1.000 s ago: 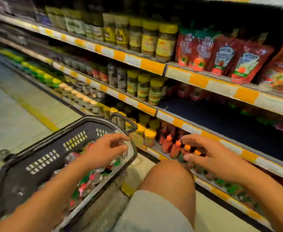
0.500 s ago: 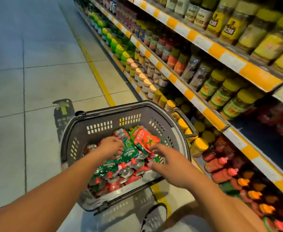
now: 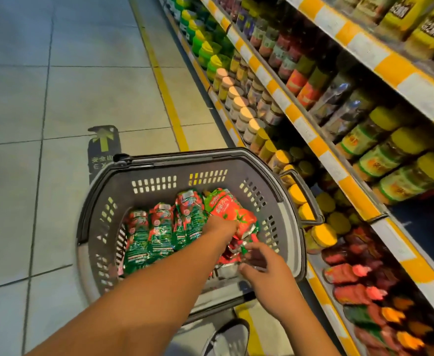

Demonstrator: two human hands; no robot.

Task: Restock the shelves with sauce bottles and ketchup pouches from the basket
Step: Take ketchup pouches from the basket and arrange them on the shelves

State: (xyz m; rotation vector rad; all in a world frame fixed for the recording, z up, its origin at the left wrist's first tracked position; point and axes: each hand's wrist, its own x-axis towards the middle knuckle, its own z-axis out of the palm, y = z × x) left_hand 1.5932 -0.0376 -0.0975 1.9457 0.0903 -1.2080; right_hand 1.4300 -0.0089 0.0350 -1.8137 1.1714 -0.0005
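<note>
Grey plastic basket (image 3: 159,176) sits on the tiled floor (image 3: 56,98), hard against the foot of the shelves (image 3: 321,147). Load inside: ketchup pouches only, as far as can be seen.

Left side of basket: a row of green-and-red ketchup pouches (image 3: 159,232) lying side by side, flat, tops toward the far wall. Toward the right wall: a red tomato-print pouch (image 3: 232,210) lying tilted on top of the pile, with crumpled silver-backed ones below it.

Handling, as judged: soft, floppy film packs with liquid fill. Light singly, some weight in a bunch. Glossy skin, likely slippery; the body will sag and slide if pinched at one corner. Best taken across the middle with a full grip, or by the stiffer sealed top edge. Not fragile, though a hard squeeze may strain a seam.

Left hand (image 3: 222,227): forearm stretched long across the near rim, hand deep in the basket at the pile's centre-right, fingers buried among the pouches under the red one. Whether its grip is closed on anything cannot be told.

Right hand (image 3: 262,265): lower, just inside the near right corner, palm turned inward, fingers (image 3: 254,250) loosely curled and touching the crumpled pouches; grip not yet closed on one, by the look of it.

Bottom shelf on the right: red-capped sauce bottles (image 3: 349,273) lying in rows, blurred.
</note>
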